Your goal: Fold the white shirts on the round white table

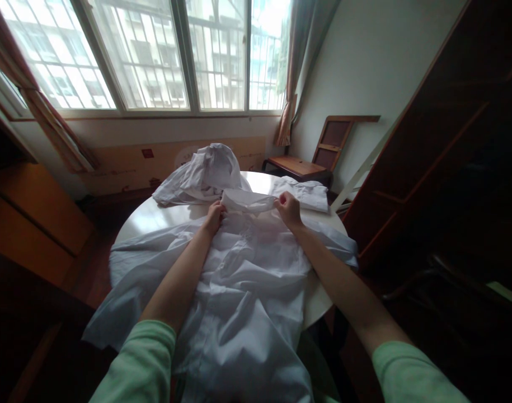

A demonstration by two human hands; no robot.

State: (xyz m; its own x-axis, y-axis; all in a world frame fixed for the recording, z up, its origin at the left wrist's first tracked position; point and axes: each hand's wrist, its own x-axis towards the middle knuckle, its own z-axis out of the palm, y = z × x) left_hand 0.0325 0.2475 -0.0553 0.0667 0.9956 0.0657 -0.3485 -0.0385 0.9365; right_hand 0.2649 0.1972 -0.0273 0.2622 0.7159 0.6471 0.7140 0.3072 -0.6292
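A white button-up shirt (pixel 247 291) lies spread over a round white table (pixel 142 215), its sleeves out to both sides and its lower part hanging over the near edge. At the far end stands its collar (pixel 248 200). My left hand (pixel 216 217) is closed on the collar's left end. My right hand (pixel 288 209) pinches the collar's right end, fingers curled. Between the two hands the collar is stretched roughly straight. The left fingertips are partly hidden by the cloth.
A heap of white clothing (pixel 209 173) sits at the table's far left, and a folded white garment (pixel 310 193) at the far right. Behind are a wooden chair (pixel 300 165) and a barred window (pixel 155 56). A dark wooden door (pixel 423 145) leans in at right.
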